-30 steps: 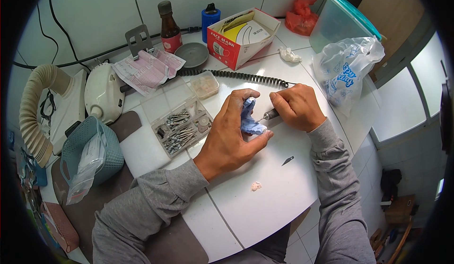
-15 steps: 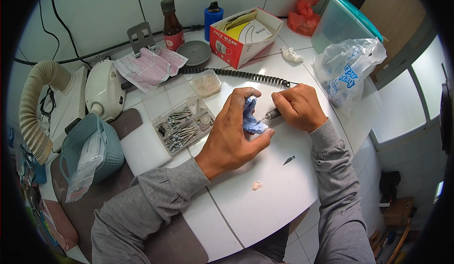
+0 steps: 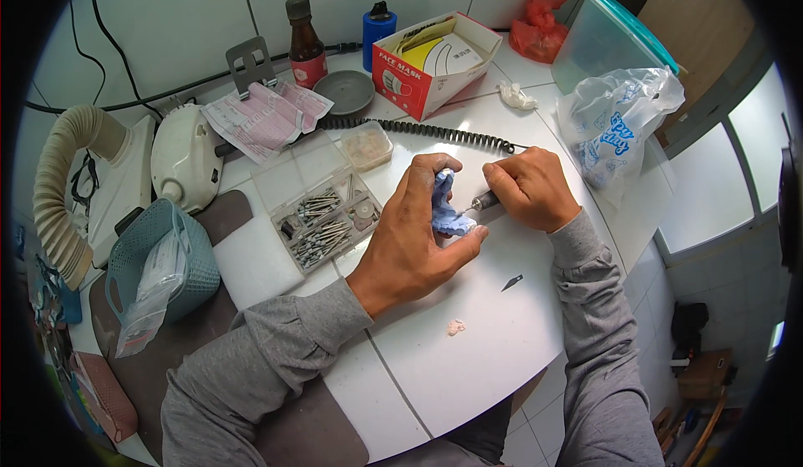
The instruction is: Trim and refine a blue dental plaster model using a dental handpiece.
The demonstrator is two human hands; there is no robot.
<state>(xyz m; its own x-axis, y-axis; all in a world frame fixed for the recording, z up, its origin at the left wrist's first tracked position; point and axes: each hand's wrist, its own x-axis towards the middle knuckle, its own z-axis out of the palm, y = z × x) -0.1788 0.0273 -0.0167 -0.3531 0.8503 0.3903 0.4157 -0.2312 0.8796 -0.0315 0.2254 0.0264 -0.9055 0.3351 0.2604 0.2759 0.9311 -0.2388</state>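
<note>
Between the thumb and fingers of my left hand (image 3: 411, 237) is a blue dental cast (image 3: 447, 213), curved like a jaw and held up above the white table. My right hand (image 3: 535, 189) is closed round a rotary handpiece (image 3: 485, 201), whose thin bit points left and meets the inner side of the cast. A coiled black cord (image 3: 427, 132) runs behind the hands toward the handpiece. Nearer to me on the tabletop lie a small dark blade (image 3: 512, 283) and a pinkish crumbly lump (image 3: 455, 327).
Left of my hand stands an open clear case of burs (image 3: 322, 229), beside a small lidded box (image 3: 366, 147). A mask box (image 3: 435, 66), brown bottle (image 3: 306, 45) and grey dish (image 3: 344, 92) line the back. A blue basket (image 3: 180, 258) is left; a plastic bag (image 3: 619, 124) is right.
Both hands keep nearly the same place and hold. The whole view has shifted very slightly; nothing has been picked up or let go.
</note>
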